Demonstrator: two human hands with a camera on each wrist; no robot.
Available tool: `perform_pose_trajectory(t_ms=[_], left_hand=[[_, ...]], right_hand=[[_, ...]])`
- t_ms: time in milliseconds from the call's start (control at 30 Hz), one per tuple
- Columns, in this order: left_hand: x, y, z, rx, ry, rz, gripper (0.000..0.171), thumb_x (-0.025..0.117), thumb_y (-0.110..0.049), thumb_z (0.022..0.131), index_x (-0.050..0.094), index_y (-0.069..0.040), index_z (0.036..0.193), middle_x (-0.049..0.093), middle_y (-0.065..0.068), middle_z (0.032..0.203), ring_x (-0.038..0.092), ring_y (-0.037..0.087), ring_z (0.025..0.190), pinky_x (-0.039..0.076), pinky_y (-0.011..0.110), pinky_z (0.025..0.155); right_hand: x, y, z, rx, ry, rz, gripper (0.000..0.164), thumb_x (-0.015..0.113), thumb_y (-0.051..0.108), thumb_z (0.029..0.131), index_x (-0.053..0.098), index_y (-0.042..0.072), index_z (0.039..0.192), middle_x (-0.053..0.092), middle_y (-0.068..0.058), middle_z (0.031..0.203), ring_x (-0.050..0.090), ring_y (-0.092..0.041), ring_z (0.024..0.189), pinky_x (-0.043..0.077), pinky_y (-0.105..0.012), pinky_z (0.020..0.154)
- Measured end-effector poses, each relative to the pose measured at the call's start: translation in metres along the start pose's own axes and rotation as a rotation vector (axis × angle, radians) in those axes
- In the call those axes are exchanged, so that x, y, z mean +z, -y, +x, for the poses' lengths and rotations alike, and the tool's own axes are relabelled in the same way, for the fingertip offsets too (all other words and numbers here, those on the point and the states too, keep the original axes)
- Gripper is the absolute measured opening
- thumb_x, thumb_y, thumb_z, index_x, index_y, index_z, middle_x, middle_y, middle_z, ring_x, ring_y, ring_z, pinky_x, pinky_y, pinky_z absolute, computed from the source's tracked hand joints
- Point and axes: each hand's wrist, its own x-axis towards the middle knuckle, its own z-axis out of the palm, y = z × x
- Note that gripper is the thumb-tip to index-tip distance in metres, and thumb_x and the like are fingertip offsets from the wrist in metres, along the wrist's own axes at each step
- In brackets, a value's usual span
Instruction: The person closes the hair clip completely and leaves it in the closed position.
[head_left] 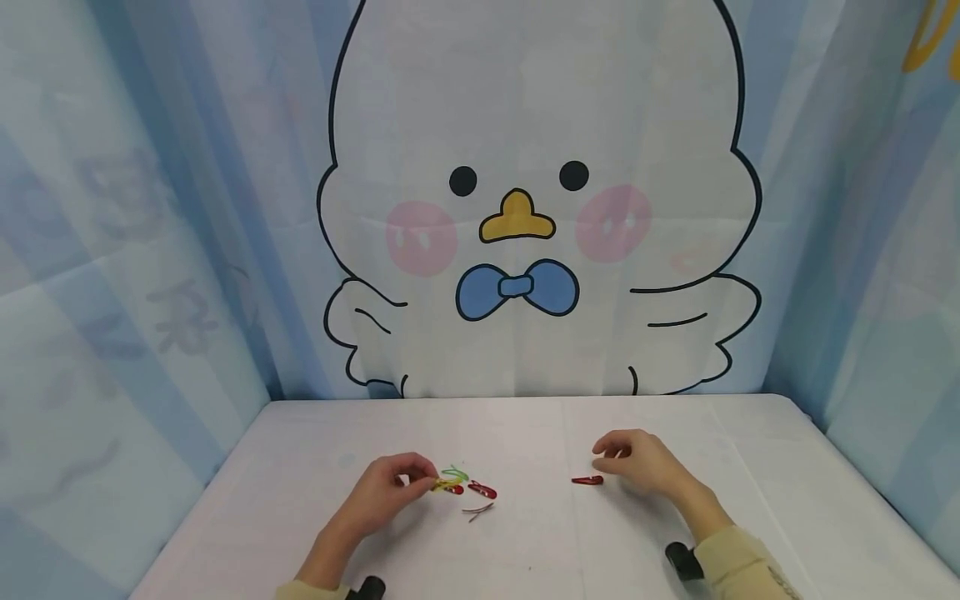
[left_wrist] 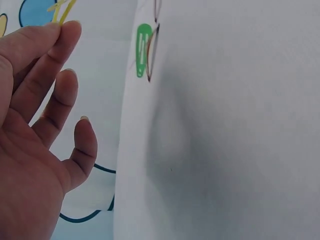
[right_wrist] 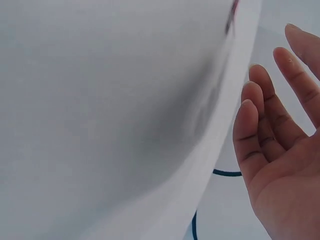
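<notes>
My left hand (head_left: 386,493) pinches a yellow hair clip (left_wrist: 63,11) between thumb and index finger, its other fingers loosely bent. Just past those fingertips, a green snap hair clip (left_wrist: 143,50) and red hair clips (head_left: 482,489) lie on the table. Thin brownish hairpins (head_left: 477,510) are on the near side of them. Over to the right, my right hand (head_left: 645,462) hovers above the table, fingers loosely bent and holding nothing. Close beside its fingertips is a single red hair clip (head_left: 587,480), lying apart from the others.
A white cloth covers the table (head_left: 540,550). Behind it hangs a curtain (head_left: 525,358) printed with a cartoon bird, and blue-striped curtains (head_left: 135,333) flank both sides. Dark camera mounts (head_left: 682,560) sit at the wrists.
</notes>
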Motion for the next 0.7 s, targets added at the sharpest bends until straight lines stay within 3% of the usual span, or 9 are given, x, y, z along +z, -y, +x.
perform_pose_trajectory(t_ms=[267,500,700], left_hand=[[0.007,-0.009,-0.002,-0.006,-0.038,-0.078,0.006,0.07,-0.014,0.096,0.071,-0.009,0.1,0.068,-0.003,0.092,0.058,0.019,0.083,0.047,0.03,0.075],[0.016,-0.012,-0.003,-0.021,-0.047,-0.152,0.007,0.067,-0.012,0.097,0.069,-0.007,0.101,0.068,-0.001,0.093,0.058,0.02,0.087,0.047,0.032,0.077],[0.021,-0.018,-0.004,-0.014,-0.059,-0.213,0.009,0.066,-0.015,0.098,0.069,-0.007,0.104,0.07,0.003,0.097,0.059,0.021,0.091,0.047,0.038,0.083]], right_hand=[[-0.008,0.008,-0.001,-0.027,-0.051,0.025,0.026,0.078,0.024,0.089,0.073,0.006,0.107,0.065,0.001,0.095,0.057,-0.017,0.084,0.048,-0.036,0.071],[-0.007,0.013,-0.004,0.024,-0.072,0.104,0.028,0.077,0.024,0.09,0.072,0.006,0.111,0.066,-0.001,0.097,0.057,-0.019,0.087,0.048,-0.036,0.073],[-0.002,0.018,-0.01,0.02,-0.08,0.14,0.028,0.078,0.023,0.09,0.072,0.006,0.112,0.067,-0.001,0.097,0.057,-0.02,0.088,0.048,-0.036,0.072]])
